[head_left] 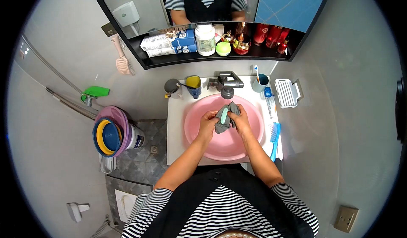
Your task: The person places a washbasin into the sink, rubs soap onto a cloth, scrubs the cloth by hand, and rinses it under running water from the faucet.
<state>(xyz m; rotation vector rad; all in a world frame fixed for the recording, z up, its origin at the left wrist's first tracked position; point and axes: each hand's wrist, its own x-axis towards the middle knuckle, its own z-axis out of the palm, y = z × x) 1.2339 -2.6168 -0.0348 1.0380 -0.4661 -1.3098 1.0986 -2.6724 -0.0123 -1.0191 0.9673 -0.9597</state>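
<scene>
Over a pink basin (196,147), my left hand (207,125) and my right hand (241,120) hold a bunched grey cloth (221,128) between them. A pale green bar (224,115), which looks like soap, lies against the cloth between my thumbs. My left fingers are closed on the cloth's left side. On its right side my right fingers are closed, with the thumb close to the green bar. The fingertips behind the cloth are hidden. Just beyond my hands stands the dark tap (227,85), its spout above the basin's far rim.
A grey cup (172,87) and a yellow-and-blue cup (193,85) stand left of the tap. On the right are a toothbrush cup (260,83), a toothpaste tube (270,101), a blue comb (275,138) and a wall soap rack (287,93). A mirror cabinet shelf (169,60) hangs above.
</scene>
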